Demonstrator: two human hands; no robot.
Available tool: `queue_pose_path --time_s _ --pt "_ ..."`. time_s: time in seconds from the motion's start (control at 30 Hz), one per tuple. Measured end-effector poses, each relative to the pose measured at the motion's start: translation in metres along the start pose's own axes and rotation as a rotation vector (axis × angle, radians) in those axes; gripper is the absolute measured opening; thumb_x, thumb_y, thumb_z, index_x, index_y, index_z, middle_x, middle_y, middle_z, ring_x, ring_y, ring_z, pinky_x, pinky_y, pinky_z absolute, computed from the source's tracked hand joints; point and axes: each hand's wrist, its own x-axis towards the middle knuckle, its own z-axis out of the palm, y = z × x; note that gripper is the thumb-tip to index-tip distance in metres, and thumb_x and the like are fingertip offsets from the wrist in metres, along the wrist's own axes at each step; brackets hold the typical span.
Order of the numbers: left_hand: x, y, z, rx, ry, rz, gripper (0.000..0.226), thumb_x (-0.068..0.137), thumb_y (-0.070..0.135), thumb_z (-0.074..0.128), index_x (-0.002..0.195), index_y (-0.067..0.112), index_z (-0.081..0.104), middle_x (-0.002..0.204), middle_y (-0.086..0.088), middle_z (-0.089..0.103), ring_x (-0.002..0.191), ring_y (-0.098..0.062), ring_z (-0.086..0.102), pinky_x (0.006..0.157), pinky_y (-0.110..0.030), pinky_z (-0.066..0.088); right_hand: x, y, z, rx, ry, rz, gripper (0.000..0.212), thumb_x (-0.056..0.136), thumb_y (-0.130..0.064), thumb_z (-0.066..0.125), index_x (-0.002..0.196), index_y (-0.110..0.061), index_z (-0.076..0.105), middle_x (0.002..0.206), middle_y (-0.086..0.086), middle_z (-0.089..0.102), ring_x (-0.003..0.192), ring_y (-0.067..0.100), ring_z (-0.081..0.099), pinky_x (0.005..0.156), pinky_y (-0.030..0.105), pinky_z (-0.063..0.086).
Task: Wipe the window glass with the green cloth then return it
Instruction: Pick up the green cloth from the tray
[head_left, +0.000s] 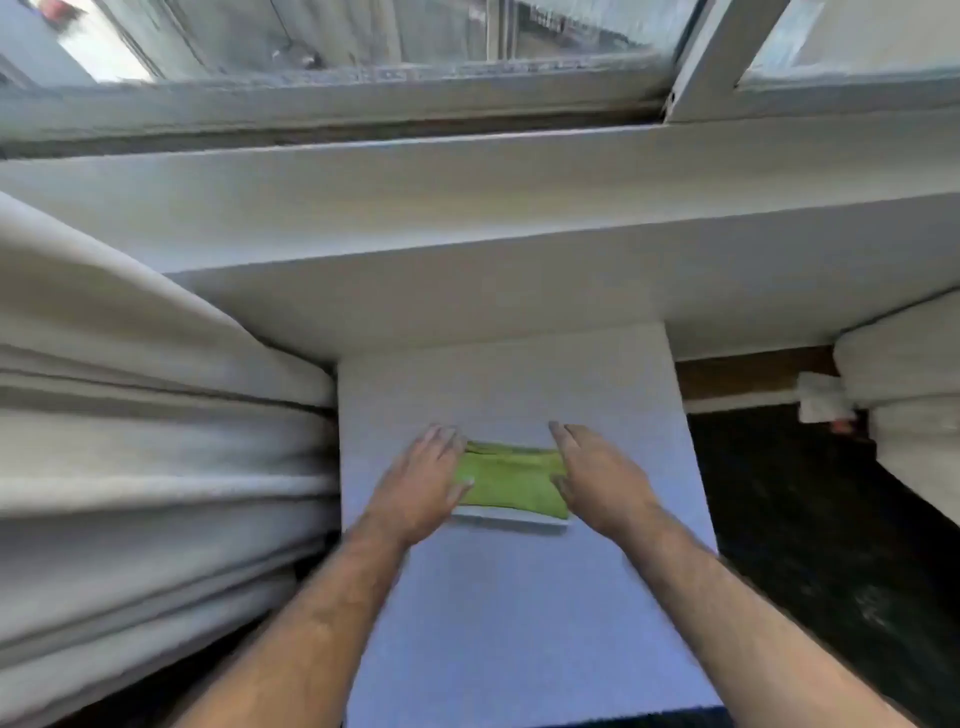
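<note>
A folded green cloth (511, 478) lies on a small white tray (511, 521) in the middle of a white table top (519, 623). My left hand (421, 480) rests at the cloth's left end, fingers spread and flat, thumb touching the cloth's edge. My right hand (597, 475) sits at the cloth's right end, fingers extended and covering that end. Neither hand is closed around the cloth. The window glass (447, 31) is at the top of the view, above the white sill (467, 208).
Bunched white curtains hang at the left (130, 441) and at the right (914, 374). A white window frame post (696, 67) divides the panes. Dark floor (831, 545) lies to the right of the table.
</note>
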Motion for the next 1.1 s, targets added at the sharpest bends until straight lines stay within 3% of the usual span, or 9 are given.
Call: queue_pose_path --time_s 0.13,0.33,0.43,0.57,0.73,0.8,0.87,0.97,1.1 --pt "0.035 -0.015 0.069 0.117 0.012 0.04 0.063 0.107 0.028 0.046 0.162 0.007 0.023 0.173 -0.013 0.02 0.163 -0.028 0.014 0.135 -0.038 0.009 0.032 0.018 0.068 -0.021 -0.029 0.048 0.07 0.105 -0.028 0.056 0.166 -0.008 0.029 0.168 0.013 0.038 0.155 0.031 0.037 0.125 0.042 0.038" --pt "0.059 -0.023 0.116 0.291 0.144 0.067 0.058 0.076 0.004 0.078 0.132 0.006 0.065 0.132 -0.013 0.069 0.118 -0.033 0.068 0.101 -0.041 0.056 0.062 0.025 0.119 -0.116 0.042 0.034 0.056 0.095 -0.006 0.059 0.15 -0.004 0.052 0.15 0.018 0.057 0.14 0.039 0.052 0.112 0.045 0.047" --pt "0.071 -0.017 0.119 0.319 0.219 0.045 0.05 0.07 0.005 0.08 0.118 0.013 0.071 0.111 -0.007 0.073 0.101 -0.029 0.07 0.082 -0.037 0.057 0.066 0.023 0.127 -0.154 0.063 0.059 0.051 0.094 -0.003 0.058 0.145 -0.01 0.055 0.147 0.012 0.058 0.136 0.035 0.053 0.109 0.044 0.046" --pt "0.082 -0.008 0.104 0.258 0.076 -0.029 0.033 0.083 0.01 0.061 0.116 0.015 0.068 0.12 -0.006 0.062 0.116 -0.03 0.055 0.094 -0.041 0.044 0.069 0.018 0.118 -0.199 0.02 0.103 0.039 0.098 -0.009 0.055 0.137 -0.015 0.055 0.141 0.006 0.057 0.132 0.03 0.052 0.105 0.041 0.042" --pt "0.072 0.001 0.066 0.11 -0.04 -0.067 0.034 0.084 0.026 0.066 0.116 0.016 0.06 0.122 -0.005 0.063 0.129 -0.027 0.05 0.121 -0.043 0.033 0.058 0.003 0.077 -0.159 0.035 0.091 0.035 0.09 -0.002 0.054 0.123 -0.014 0.059 0.125 0.006 0.061 0.118 0.031 0.056 0.088 0.039 0.041" --pt "0.06 0.005 0.04 -0.023 -0.036 -0.115 0.029 0.087 0.022 0.064 0.113 0.017 0.053 0.105 -0.005 0.066 0.121 -0.03 0.059 0.129 -0.045 0.024 0.05 -0.004 0.049 -0.128 0.051 0.089 0.029 0.09 -0.004 0.055 0.117 -0.015 0.054 0.118 0.006 0.067 0.109 0.034 0.062 0.078 0.038 0.036" --pt "0.045 0.01 0.007 -0.123 0.017 -0.163 0.028 0.087 0.016 0.06 0.114 0.018 0.051 0.094 -0.007 0.066 0.109 -0.036 0.063 0.114 -0.041 0.041 0.038 -0.014 0.01 -0.073 0.089 0.092 0.031 0.09 -0.003 0.056 0.119 -0.014 0.052 0.115 0.009 0.07 0.104 0.037 0.067 0.075 0.038 0.038" --pt "0.023 0.02 -0.058 -0.193 0.071 -0.209 0.041 0.09 0.016 0.062 0.131 0.024 0.058 0.119 -0.011 0.073 0.115 -0.037 0.066 0.093 -0.041 0.057 0.016 -0.031 -0.062 -0.035 0.163 0.037 0.052 0.089 -0.004 0.06 0.14 -0.016 0.053 0.124 0.01 0.068 0.117 0.038 0.066 0.088 0.044 0.054" --pt "-0.014 0.034 -0.17 -0.242 0.21 -0.142 0.021 0.087 0.013 0.07 0.108 0.015 0.072 0.103 -0.015 0.077 0.1 -0.034 0.07 0.083 -0.039 0.059 -0.026 -0.057 -0.176 -0.047 0.289 -0.033 0.022 0.09 -0.015 0.064 0.111 -0.015 0.072 0.11 0.01 0.063 0.111 0.037 0.067 0.084 0.044 0.059"
